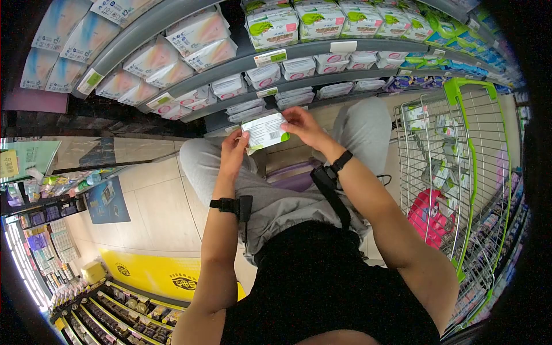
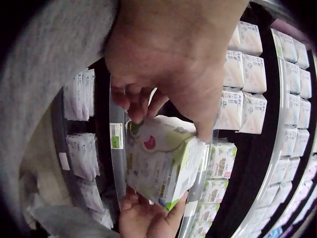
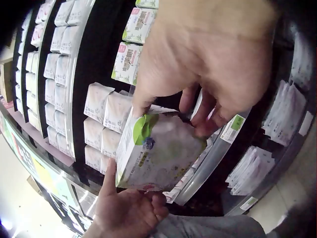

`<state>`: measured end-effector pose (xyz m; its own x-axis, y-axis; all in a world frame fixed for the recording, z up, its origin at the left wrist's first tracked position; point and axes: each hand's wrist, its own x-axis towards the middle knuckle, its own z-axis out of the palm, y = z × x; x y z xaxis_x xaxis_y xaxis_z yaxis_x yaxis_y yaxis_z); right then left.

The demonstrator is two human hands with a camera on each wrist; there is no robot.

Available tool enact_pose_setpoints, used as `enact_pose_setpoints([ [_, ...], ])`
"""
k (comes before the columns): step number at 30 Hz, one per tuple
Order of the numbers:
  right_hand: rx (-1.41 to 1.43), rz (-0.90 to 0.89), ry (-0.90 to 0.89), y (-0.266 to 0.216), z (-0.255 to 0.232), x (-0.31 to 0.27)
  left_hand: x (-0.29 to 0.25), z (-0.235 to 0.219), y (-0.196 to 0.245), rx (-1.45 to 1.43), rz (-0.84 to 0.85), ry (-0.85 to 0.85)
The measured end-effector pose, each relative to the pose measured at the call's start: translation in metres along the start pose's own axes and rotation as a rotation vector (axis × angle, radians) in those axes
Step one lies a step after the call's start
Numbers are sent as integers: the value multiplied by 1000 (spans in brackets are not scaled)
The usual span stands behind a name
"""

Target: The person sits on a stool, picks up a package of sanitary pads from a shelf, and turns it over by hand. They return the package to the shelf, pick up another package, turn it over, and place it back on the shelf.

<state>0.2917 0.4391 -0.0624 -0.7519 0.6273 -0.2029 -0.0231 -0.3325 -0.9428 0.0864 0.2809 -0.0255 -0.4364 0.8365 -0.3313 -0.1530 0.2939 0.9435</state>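
Both hands hold a white-and-green pack of sanitary pads (image 1: pixel 265 133) in front of the knees. My left hand (image 1: pixel 232 152) grips one end, its thumb on the printed face; my right hand (image 1: pixel 306 129) pinches the opposite end. Barcode and small print face up in the head view. The left wrist view shows the side of the pack (image 2: pixel 158 158) with a pink mark and green trim, the left fingers curled over its top edge. From the right wrist, a green corner of the pack (image 3: pixel 143 130) shows under the right thumb.
Shelves ahead carry rows of white packs (image 1: pixel 198 34) and green-white packs (image 1: pixel 271 27), with price tags (image 1: pixel 270 57) on the rails. A wire shopping cart (image 1: pixel 475 144) stands at the right, holding packs and a pink item (image 1: pixel 428 215). A yellow panel (image 1: pixel 152 275) lies behind left.
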Motion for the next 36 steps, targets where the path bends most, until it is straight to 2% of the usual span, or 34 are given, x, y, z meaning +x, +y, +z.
enact_pose_setpoints([
  [5, 79, -68, 61, 2, 0, 1, 3, -1, -6, 20, 5, -32],
  [11, 20, -76, 90, 1, 0, -3, 2, -2, -6, 108, -2, -10],
  [19, -28, -14, -3, -5, 2, -6, -2, 1, -2, 92, 57, 66],
  [22, -57, -39, 3, -2, 2, -5, 0, 0, -7, 64, 71, 47],
  [28, -75, -36, 28, -3, -1, -5, -2, 3, -1, -2, -40, -2],
  [31, -31, 5, 54, -6, 1, -6, -1, 6, -4, -44, 55, 1],
  [34, 8, 19, 34, 1, -2, -3, 6, 0, -19, -101, 83, 31],
  [36, 18, 9, 20, 0, -1, -4, 4, 3, -13, -172, 44, 63],
])
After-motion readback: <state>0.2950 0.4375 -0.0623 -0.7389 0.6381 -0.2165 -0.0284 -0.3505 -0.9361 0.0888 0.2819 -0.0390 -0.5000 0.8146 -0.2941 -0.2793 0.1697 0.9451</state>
